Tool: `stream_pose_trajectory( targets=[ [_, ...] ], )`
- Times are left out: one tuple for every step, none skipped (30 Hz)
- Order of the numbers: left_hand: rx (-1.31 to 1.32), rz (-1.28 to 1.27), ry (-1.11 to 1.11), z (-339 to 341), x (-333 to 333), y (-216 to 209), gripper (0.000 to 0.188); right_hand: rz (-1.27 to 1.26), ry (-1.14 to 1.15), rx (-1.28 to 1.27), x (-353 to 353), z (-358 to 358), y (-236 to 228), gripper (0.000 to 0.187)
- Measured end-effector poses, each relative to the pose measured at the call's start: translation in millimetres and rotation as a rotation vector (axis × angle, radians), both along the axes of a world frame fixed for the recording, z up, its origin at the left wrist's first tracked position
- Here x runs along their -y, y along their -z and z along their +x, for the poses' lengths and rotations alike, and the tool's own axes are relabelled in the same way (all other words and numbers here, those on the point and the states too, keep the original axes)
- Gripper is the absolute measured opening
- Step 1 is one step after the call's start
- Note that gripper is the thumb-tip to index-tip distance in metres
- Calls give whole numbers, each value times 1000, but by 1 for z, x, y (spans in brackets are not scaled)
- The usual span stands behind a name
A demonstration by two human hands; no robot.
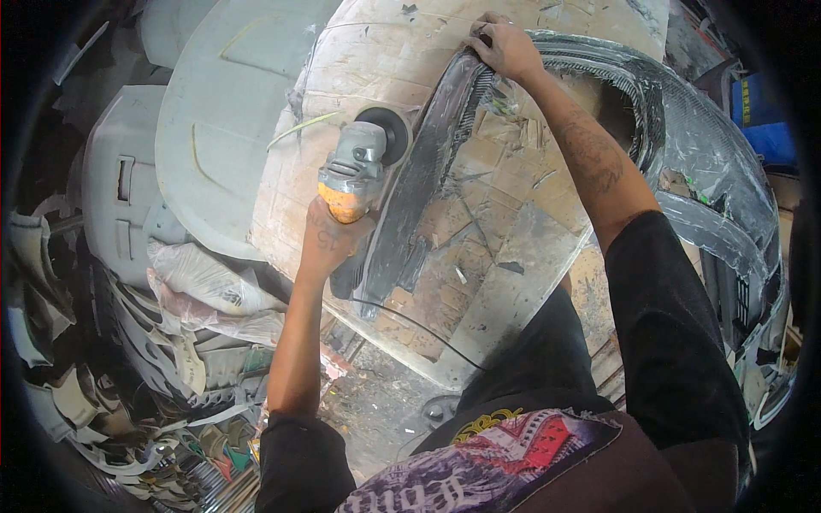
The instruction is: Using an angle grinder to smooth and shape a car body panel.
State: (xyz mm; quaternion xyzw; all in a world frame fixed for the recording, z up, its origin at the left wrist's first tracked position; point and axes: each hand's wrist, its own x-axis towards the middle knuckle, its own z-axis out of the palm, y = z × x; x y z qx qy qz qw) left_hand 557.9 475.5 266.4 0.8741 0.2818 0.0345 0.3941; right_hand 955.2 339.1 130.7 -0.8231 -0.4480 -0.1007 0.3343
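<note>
In my left hand is an orange-and-grey angle grinder, the fingers wrapped round its body. Its round dark disc is beside the left edge of a long, dusty black strip of what looks like a car bumper; I cannot tell whether they touch. At the strip's far end, my right hand grips the edge, thumb and fingers closed over it. Dust and pale scuffs cover the bumper, which curves away to the right beyond my right arm. A thin black cord runs below my left hand toward my legs.
Worn cardboard littered with dark scraps covers the work surface under the bumper. Large grey panels stand to the left, above a plastic-wrapped bundle. Piled trim pieces fill the lower left. A blue object sits far right.
</note>
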Motion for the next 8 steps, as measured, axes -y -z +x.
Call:
stream_pose_trajectory(
  targets=[
    [11, 10, -3, -1, -1, 2, 29, 1, -8, -4, 0, 0, 0, 26],
    [11, 9, -2, -1, -2, 3, 29, -1, -7, -4, 0, 1, 1, 26],
    [19, -5, -2, -2, -2, 4, 29, 2, -3, 5, 0, 0, 2, 26],
    [35, -9, 0, -3, -2, 5, 29, 5, 1, 14, -1, 1, 3, 26],
    [27, -18, -1, -3, -3, 6, 29, 4, 2, 15, -1, 2, 3, 26],
    [13, -16, 1, -3, -3, 6, 29, 13, -7, 13, -1, 2, 4, 27],
    [8, -5, 5, -4, -4, 6, 29, 21, -15, 10, 0, 2, 4, 27],
    [-4, -15, 3, -4, -4, 6, 29, 20, -14, 9, 0, 2, 5, 27]
  ],
)
